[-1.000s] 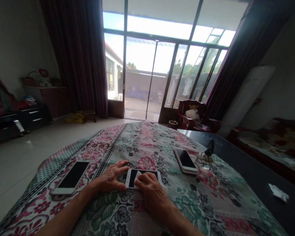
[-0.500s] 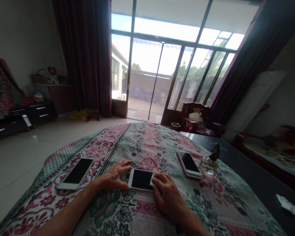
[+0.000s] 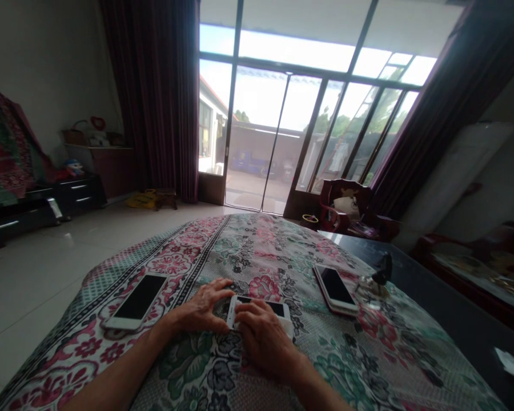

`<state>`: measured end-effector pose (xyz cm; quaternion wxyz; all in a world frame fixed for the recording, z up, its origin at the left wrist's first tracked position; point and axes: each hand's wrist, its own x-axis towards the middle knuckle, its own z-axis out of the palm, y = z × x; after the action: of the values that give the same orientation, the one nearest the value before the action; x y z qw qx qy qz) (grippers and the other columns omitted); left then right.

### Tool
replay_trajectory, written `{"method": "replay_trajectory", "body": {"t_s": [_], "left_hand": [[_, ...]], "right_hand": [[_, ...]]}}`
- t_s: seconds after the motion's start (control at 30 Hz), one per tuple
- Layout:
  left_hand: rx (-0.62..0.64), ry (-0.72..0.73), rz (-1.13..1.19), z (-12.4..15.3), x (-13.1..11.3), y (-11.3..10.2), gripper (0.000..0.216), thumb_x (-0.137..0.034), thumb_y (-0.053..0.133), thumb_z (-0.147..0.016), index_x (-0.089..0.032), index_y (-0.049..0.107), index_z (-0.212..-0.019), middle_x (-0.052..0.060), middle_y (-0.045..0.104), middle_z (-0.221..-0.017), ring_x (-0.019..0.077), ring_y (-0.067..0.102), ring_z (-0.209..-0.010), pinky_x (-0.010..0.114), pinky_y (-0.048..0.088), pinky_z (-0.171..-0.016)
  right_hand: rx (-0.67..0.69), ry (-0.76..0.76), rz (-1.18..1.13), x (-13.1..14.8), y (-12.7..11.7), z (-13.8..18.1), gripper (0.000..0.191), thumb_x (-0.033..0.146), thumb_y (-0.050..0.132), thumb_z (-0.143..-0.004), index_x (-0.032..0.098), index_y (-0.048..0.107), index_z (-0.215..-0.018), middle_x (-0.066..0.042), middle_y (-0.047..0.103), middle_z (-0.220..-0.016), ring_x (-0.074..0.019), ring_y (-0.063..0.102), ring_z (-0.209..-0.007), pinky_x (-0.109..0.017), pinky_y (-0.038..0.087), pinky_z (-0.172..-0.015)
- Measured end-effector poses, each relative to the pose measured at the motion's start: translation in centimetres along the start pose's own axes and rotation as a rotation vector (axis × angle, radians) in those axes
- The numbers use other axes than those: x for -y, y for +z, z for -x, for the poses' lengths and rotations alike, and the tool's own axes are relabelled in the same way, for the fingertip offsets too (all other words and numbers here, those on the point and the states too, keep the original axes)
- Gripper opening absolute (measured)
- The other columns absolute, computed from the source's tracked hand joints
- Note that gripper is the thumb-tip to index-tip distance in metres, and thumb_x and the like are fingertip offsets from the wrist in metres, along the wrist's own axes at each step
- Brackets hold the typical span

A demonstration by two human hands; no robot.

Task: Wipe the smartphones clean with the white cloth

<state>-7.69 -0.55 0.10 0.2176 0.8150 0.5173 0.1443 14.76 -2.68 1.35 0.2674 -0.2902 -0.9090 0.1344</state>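
Right hand (image 3: 263,334): fingers bent and bunched, grasping a white wipe (image 3: 286,325) that shows beyond the fingers on both sides. Position: over the left and middle part of the center phone (image 3: 279,309), with the fingertips on or just above the screen; the wipe hides the exact contact.

Left hand (image 3: 205,308): thumb and fingers spread in a wide C at the left end of the center phone. The thumb sits at the near corner, the forefinger at the far corner. Whether they pinch the phone or only brace it cannot be told.

Center phone location: flat on the cloth-covered counter (image 3: 274,251), directly in front of the person, between the two outer phones. The screen faces up. The long axis runs left to right, across the person's line of view, with the right end slightly nearer. Which end is the top cannot be determined.

Left phone (image 3: 139,301): screen up, well apart from the hands; long axis diagonal, far end leaning right. Right phone (image 3: 336,286): screen up, far end leaning left, a reddish layer visible beneath it. A clear object with a black top (image 3: 383,271) stands just beside it.
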Motion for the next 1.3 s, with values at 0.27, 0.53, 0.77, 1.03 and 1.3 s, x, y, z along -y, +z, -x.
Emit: {"method": "replay_trajectory", "body": {"t_s": [0.27,0.53,0.77,1.03,1.3], "left_hand": [[0.012,-0.006,0.004,0.1,-0.2,-0.2,0.078,-0.051,0.079,-0.060,-0.028,0.053,-0.131,0.008,0.029,-0.155,0.0372,0.020,-0.142,0.051,0.020,-0.115],[0.022,0.029,0.022,0.1,0.2,-0.3,0.078,-0.051,0.078,-0.062,-0.029,0.051,-0.131,0.007,0.030,-0.154,0.0362,0.020,-0.142,0.051,0.019,-0.115],[0.047,0.031,0.042,0.3,0.6,-0.2,0.079,-0.051,0.077,-0.064,-0.029,0.049,-0.134,0.007,0.027,-0.156,0.0356,0.015,-0.144,0.052,0.017,-0.115],[0.054,0.036,0.091,0.4,0.7,-0.7,0.077,-0.041,0.076,-0.066,-0.025,0.046,-0.135,0.008,0.029,-0.155,0.0321,0.018,-0.143,0.047,0.019,-0.116],[0.035,0.120,0.109,0.4,2.3,0.0,0.060,-0.037,0.072,-0.072,-0.027,0.053,-0.127,0.006,0.029,-0.155,0.0306,0.019,-0.143,0.044,0.021,-0.116]], "right_hand": [[-0.015,0.004,-0.022,-0.8,-0.7,0.6,0.019,0.007,0.048,-0.088,0.020,0.061,-0.091,-0.002,0.066,-0.106,-0.0160,0.054,-0.099,-0.033,0.040,-0.094],[-0.015,-0.025,-0.066,-0.8,0.2,-1.1,0.021,0.008,0.045,-0.088,0.020,0.062,-0.089,-0.003,0.066,-0.106,-0.0184,0.055,-0.098,-0.036,0.040,-0.094],[0.093,-0.058,-0.142,0.6,-1.3,0.9,0.022,0.003,0.049,-0.080,0.021,0.061,-0.084,0.000,0.068,-0.101,-0.0157,0.056,-0.093,-0.031,0.042,-0.090],[-0.072,0.083,-0.035,-1.3,1.3,-2.5,0.017,0.008,0.050,-0.086,0.020,0.063,-0.088,-0.004,0.067,-0.103,-0.0190,0.054,-0.100,-0.035,0.040,-0.093],[0.073,-0.076,-0.168,0.3,0.4,-0.8,0.024,0.003,0.048,-0.076,0.021,0.063,-0.080,0.001,0.070,-0.098,-0.0151,0.059,-0.091,-0.031,0.041,-0.091]]}}
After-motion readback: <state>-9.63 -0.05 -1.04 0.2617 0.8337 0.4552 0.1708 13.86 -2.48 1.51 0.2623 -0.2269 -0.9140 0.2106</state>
